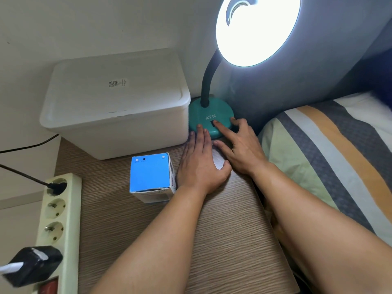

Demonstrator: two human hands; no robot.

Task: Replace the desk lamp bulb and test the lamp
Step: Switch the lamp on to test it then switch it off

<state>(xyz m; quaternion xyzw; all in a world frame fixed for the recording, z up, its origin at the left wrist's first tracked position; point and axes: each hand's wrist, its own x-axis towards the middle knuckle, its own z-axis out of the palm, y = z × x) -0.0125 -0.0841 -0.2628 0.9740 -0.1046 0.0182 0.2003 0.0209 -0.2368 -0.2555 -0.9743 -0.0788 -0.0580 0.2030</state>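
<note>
two bare hands rest at the teal lamp base point(209, 115), which stands at the back of a wooden table point(222, 240). the right hand point(241, 149) has fingers spread, its index fingertip point(216, 123) on the dark switch of the base. the left hand point(200, 164) lies flat, fingers together, tips touching the base's front edge. above the base, the lamp shade point(257, 28) glows bright white. left of the base sits a white lidded bin point(114, 102); in front of that, a blue box point(151, 177).

By your fingers point(216, 123) you have one lit lamp point(212, 122), one blue box point(151, 177), one white bin point(116, 102) and one power strip point(58, 219).
</note>
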